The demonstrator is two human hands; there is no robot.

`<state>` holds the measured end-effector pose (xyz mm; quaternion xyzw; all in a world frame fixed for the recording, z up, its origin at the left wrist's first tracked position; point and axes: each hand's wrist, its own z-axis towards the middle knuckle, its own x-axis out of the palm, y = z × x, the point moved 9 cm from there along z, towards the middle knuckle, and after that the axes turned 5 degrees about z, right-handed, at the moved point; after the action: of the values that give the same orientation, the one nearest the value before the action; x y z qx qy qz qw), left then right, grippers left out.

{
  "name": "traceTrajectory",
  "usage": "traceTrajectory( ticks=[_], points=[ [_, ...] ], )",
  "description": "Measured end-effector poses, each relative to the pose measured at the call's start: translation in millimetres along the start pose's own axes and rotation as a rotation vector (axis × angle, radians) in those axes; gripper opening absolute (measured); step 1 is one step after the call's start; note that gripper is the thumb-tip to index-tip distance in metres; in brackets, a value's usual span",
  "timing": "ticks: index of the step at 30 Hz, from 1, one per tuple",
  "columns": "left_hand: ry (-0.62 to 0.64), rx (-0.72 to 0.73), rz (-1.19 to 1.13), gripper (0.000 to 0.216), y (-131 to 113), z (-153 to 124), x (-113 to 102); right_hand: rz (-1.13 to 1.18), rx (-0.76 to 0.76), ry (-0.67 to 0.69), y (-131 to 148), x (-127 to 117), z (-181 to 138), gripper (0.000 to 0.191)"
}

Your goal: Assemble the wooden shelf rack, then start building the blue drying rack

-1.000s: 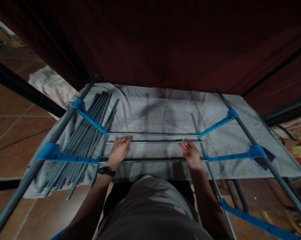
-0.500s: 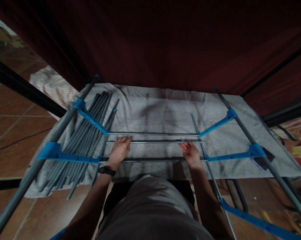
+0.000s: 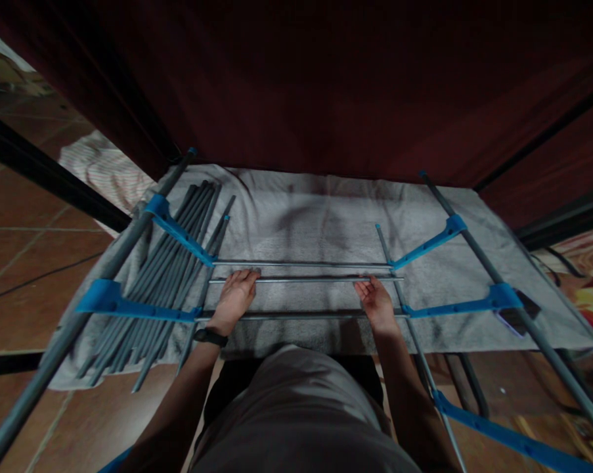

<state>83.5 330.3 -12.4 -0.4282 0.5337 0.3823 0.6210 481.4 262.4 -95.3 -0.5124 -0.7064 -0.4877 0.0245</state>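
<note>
My left hand [image 3: 236,297] and my right hand [image 3: 376,300] each grip an end of a thin grey metal rod [image 3: 306,279] held level across a rack frame. Another rod [image 3: 301,264] runs just beyond it, and a third rod [image 3: 301,316] lies nearer me under my wrists. Blue plastic brackets [image 3: 178,231] on the left and blue brackets [image 3: 431,243] on the right join the rods to long grey side tubes [image 3: 113,263]. A black watch sits on my left wrist.
A grey towel [image 3: 320,210] covers the surface below. A bundle of several loose grey rods [image 3: 163,282] lies on its left part. A dark red curtain hangs behind. Tiled floor shows at left, and a striped cloth [image 3: 104,171] lies there.
</note>
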Motion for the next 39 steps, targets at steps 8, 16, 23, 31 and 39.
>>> traceTrajectory(
  ticks=[8,16,23,31,39],
  points=[
    [0.012,-0.01,0.025,0.037,0.0,0.3,0.7,0.007,-0.024,0.02,0.9,-0.5,0.4,0.007],
    [-0.012,0.02,0.012,0.036,0.1,0.5,1.9,0.01,-0.011,-0.014,1.0,-1.4,0.0,0.01],
    [-0.028,0.022,0.015,0.035,0.5,0.2,2.5,0.019,-0.004,0.006,1.0,-0.8,0.5,0.011],
    [-0.024,0.02,0.022,0.036,0.1,0.0,2.1,0.01,-0.018,0.02,1.1,-2.0,1.8,0.015],
    [-0.006,-0.003,0.011,0.037,-1.3,-0.4,-2.0,0.038,-0.028,0.032,2.0,-1.0,0.9,0.011]
  ],
)
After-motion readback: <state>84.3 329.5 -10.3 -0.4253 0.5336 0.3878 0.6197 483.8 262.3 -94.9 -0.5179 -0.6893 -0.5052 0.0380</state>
